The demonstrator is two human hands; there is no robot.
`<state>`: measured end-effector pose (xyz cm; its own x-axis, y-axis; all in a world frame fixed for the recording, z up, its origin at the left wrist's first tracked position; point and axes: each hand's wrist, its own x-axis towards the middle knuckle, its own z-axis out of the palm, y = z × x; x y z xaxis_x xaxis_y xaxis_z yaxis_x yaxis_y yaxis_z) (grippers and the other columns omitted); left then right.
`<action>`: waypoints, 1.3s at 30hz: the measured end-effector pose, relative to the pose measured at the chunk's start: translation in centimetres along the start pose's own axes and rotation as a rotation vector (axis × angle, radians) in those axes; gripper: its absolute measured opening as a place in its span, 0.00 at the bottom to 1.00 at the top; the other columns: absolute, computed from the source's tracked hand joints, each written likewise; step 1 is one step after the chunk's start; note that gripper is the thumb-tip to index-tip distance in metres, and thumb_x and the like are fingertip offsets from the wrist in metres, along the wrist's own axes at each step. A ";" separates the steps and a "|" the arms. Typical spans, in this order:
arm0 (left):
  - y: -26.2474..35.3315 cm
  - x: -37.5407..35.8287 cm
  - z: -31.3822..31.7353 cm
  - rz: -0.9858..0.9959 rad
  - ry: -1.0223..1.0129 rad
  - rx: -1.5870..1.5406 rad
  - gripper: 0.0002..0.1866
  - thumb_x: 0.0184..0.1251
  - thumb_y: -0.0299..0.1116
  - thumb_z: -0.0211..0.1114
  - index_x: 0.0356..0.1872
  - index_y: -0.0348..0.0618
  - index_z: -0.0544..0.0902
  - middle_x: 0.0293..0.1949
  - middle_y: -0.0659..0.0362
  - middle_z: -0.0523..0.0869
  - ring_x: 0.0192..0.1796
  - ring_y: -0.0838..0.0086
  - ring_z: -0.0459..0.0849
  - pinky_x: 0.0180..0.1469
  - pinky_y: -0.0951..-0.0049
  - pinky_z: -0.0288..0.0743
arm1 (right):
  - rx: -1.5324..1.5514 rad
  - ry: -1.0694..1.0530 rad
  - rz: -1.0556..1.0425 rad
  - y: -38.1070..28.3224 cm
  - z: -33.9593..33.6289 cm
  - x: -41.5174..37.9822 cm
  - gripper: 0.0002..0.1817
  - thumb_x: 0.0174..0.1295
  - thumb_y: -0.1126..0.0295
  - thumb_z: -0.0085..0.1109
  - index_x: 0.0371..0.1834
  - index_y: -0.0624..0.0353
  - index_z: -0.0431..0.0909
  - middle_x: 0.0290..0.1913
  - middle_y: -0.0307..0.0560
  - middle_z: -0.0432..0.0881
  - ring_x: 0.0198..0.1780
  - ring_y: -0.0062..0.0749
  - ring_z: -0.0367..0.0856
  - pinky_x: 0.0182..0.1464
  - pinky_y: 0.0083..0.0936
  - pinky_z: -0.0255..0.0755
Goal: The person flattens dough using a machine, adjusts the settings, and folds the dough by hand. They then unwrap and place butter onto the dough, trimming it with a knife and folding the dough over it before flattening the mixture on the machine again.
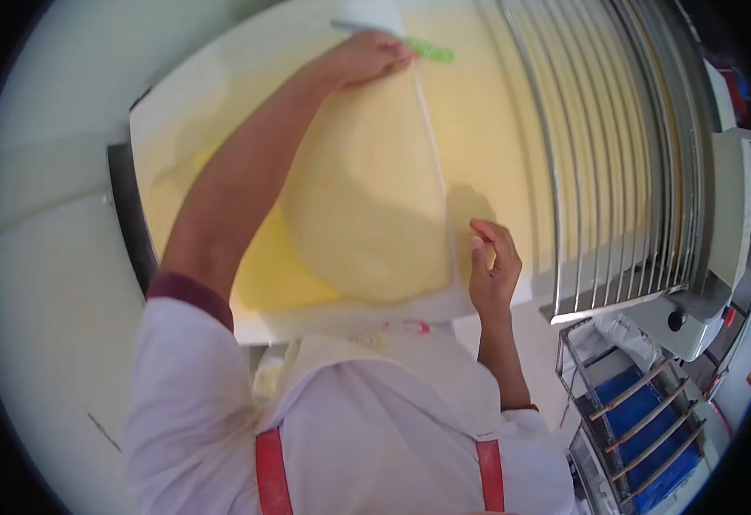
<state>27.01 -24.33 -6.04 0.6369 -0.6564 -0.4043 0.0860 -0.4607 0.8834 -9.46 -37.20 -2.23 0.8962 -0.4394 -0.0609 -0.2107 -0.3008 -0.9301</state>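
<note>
A large sheet of pale dough (367,189) lies across the board, its long edge running from the far side toward my body. Under its left part shows a brighter yellow layer (281,270). My left hand (371,58) reaches to the far end, with its fingers closed at the sheet's far corner. Just beyond those fingers is a tool with a green handle (431,50) and a greyish flat part (363,19); it looks like a knife or scraper, partly hidden by the hand. My right hand (496,266) hovers right of the dough edge, fingers slightly curled and apart, holding nothing.
A metal bar guard (599,172) of a machine stands over the right end of the pale surface. Below it, at the lower right, is a rack with wooden rods and a blue sheet (650,429). A wall (41,197) borders the left.
</note>
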 end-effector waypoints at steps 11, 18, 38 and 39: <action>-0.6 -30.5 9.7 0.154 0.601 -0.161 0.12 0.69 0.36 0.60 0.45 0.39 0.83 0.36 0.55 0.86 0.41 0.69 0.85 0.46 0.70 0.78 | -0.602 -0.560 -0.838 -5.9 5.8 -1.7 0.32 0.44 0.64 0.74 0.57 0.51 0.77 0.57 0.49 0.75 0.62 0.46 0.70 0.63 0.47 0.63; -0.8 -35.3 15.9 -0.322 0.343 -1.142 0.21 0.72 0.46 0.58 0.46 0.33 0.80 0.34 0.53 0.86 0.34 0.70 0.86 0.38 0.74 0.82 | -0.297 -0.569 -0.566 -8.2 6.0 -1.5 0.19 0.51 0.70 0.69 0.48 0.60 0.80 0.40 0.50 0.78 0.42 0.46 0.79 0.44 0.35 0.74; -7.2 -38.9 19.1 -0.327 0.699 -0.907 0.13 0.69 0.35 0.65 0.38 0.31 0.80 0.35 0.52 0.86 0.35 0.73 0.86 0.41 0.77 0.82 | -0.961 -0.486 -0.943 -6.1 12.8 -4.9 0.30 0.71 0.51 0.41 0.76 0.43 0.56 0.77 0.54 0.51 0.78 0.51 0.45 0.74 0.59 0.39; -7.1 -38.9 19.6 -0.368 0.655 -1.015 0.13 0.69 0.35 0.64 0.37 0.31 0.80 0.36 0.51 0.86 0.36 0.72 0.86 0.42 0.76 0.82 | -0.963 -0.477 -0.941 -6.0 13.0 -5.0 0.30 0.72 0.51 0.41 0.76 0.45 0.56 0.77 0.54 0.51 0.78 0.51 0.44 0.75 0.58 0.39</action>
<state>-13.42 -7.26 -1.27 0.6847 -0.0352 -0.7280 0.7015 0.3027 0.6452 -7.64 -22.17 -1.04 0.8513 0.5064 0.1371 0.5205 -0.8480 -0.0994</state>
